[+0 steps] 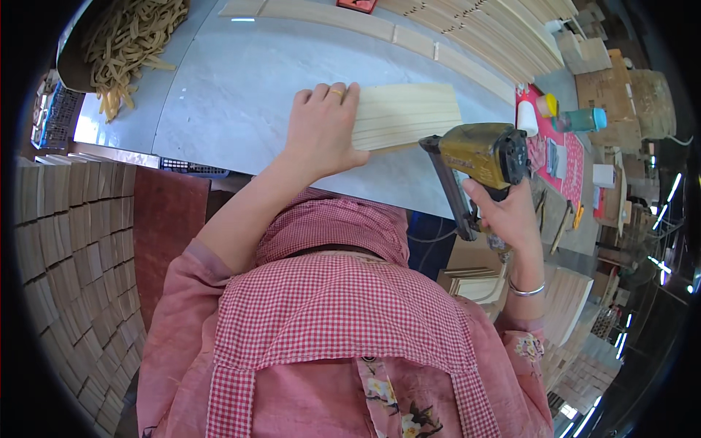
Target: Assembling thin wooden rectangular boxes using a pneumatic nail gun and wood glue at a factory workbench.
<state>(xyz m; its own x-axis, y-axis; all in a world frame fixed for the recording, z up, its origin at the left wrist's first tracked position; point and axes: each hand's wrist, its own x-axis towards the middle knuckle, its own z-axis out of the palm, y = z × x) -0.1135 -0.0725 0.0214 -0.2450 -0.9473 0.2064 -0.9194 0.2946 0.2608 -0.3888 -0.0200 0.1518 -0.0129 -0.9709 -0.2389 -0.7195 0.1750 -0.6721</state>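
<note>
On the pale tabletop (234,80) lies a light wooden panel (409,111) made of narrow strips side by side. My left hand (323,128) grips the panel's left end, the fingers over its far edge and the thumb at the near edge. A yellow-and-black pneumatic nail gun (482,155) is in my right hand (511,215), whose fingers wrap round its handle. The gun's nose is by the panel's near right corner; whether the two touch I cannot tell. An air hose fitting hangs below the handle.
A container of curled tan strips (135,44) stands at the far left. Long wooden slats (467,33) lie along the back. At the right are a blue-capped bottle (580,120), a yellow-lidded jar (546,105) and a white roll (526,118). Stacked wood blocks (73,255) rise at my left.
</note>
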